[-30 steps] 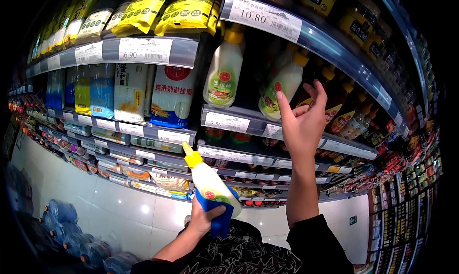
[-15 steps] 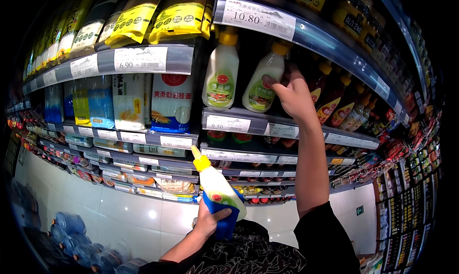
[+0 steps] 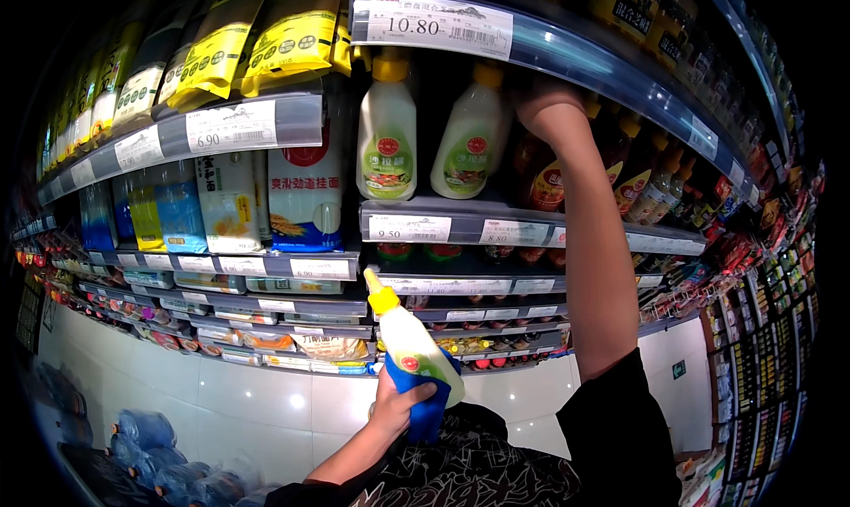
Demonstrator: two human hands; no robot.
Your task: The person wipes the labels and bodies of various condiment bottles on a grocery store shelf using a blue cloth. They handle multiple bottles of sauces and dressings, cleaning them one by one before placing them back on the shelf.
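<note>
My left hand [image 3: 397, 404], closed, grips a white squeeze bottle of salad dressing [image 3: 407, 339] with a yellow nozzle cap, together with a blue cloth [image 3: 428, 411] wrapped round its lower part. The bottle leans with its nozzle toward the shelves. Higher up, my right hand [image 3: 553, 110] reaches into the shelf beneath the price rail, its fingers hidden in shadow. Left of it stand two upright dressing bottles [image 3: 387, 144] with yellow caps and green labels. Just below my right hand, dark sauce bottles [image 3: 542, 175] with red labels are partly covered by my forearm.
A price rail [image 3: 434, 24] runs right above my right hand. Yellow bags [image 3: 292, 42] and noodle packs [image 3: 305, 193] fill the shelves at left. Jars [image 3: 620, 11] stand on the upper right shelf. Wrapped blue water jugs [image 3: 142, 429] lie on the floor at lower left.
My right hand has let go of the right dressing bottle and moved deeper into the shelf beside it. That bottle now stands straighter. My left hand still holds its bottle and cloth.
</note>
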